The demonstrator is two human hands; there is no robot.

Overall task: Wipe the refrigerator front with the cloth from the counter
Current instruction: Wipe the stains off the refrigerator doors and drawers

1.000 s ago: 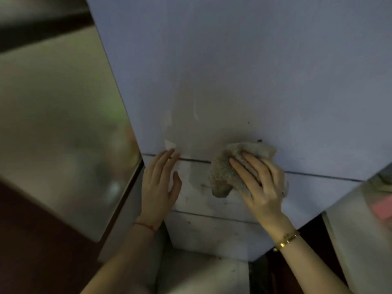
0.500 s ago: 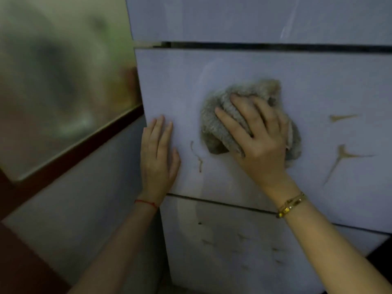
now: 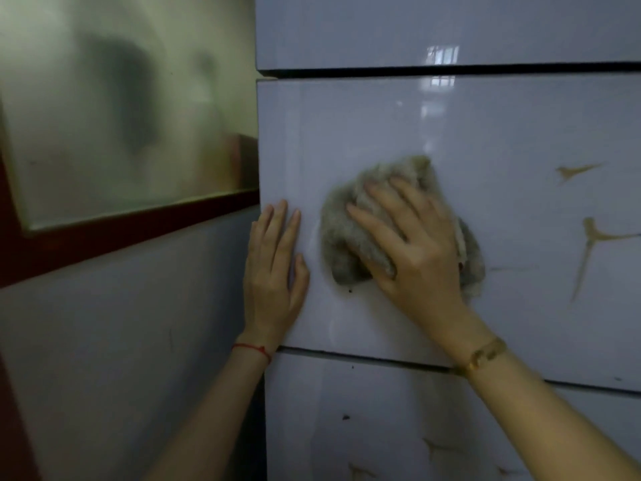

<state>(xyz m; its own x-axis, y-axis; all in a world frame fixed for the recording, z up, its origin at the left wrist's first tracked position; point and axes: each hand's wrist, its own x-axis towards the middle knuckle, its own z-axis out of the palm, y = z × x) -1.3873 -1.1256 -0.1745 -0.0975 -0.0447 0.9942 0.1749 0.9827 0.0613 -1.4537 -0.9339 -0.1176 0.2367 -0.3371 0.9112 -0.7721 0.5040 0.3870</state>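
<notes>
The refrigerator front (image 3: 503,133) is glossy pale grey, split by dark horizontal gaps into door panels. A crumpled grey-beige cloth (image 3: 341,234) is pressed against the middle panel under my right hand (image 3: 412,251), whose fingers are spread over it. My left hand (image 3: 274,269) lies flat with fingers together on the panel's left edge, holding nothing. Brownish streak stains (image 3: 589,237) mark the panel to the right of the cloth, and smaller marks sit on the lower panel (image 3: 381,428).
A frosted window (image 3: 121,98) with a dark red frame (image 3: 131,230) is left of the refrigerator, above a pale wall (image 3: 121,341). The refrigerator's side meets that wall closely.
The view has risen from the lower panels to the middle panel. My right hand has kept the cloth pressed on the door, sliding it slightly; a small streak near its left edge has gone.
</notes>
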